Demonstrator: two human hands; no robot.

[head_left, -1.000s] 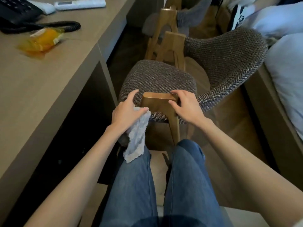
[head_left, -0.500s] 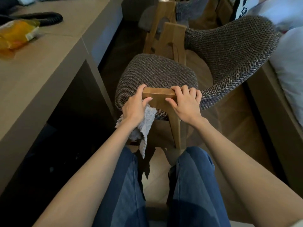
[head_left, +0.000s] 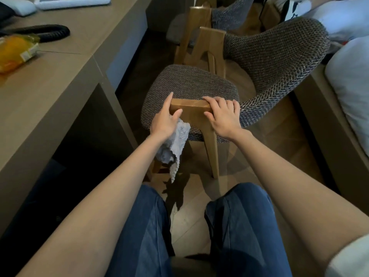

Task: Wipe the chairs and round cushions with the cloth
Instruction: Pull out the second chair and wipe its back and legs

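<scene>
A chair stands in front of my knees, with a grey woven round seat cushion (head_left: 191,84), a curved woven backrest (head_left: 279,56) to the right and a wooden front leg (head_left: 201,124). My left hand (head_left: 165,118) grips the left side of the leg's flat top and holds a pale grey cloth (head_left: 175,144) under the palm; the cloth hangs down beside the leg. My right hand (head_left: 221,114) holds the right end of the leg's top, fingers curled over its far edge. A second chair of the same kind (head_left: 199,19) stands behind the first.
A long brown desk (head_left: 65,76) runs along the left, carrying a yellow packet (head_left: 16,50), a black coiled cord (head_left: 44,33) and a white remote (head_left: 71,2). A bed with white bedding (head_left: 351,80) lies on the right. My legs in jeans (head_left: 199,232) fill the foreground.
My left hand slid from the seat's edge onto the left side of the wooden leg top, taking the cloth with it. My right hand stayed on the right end.
</scene>
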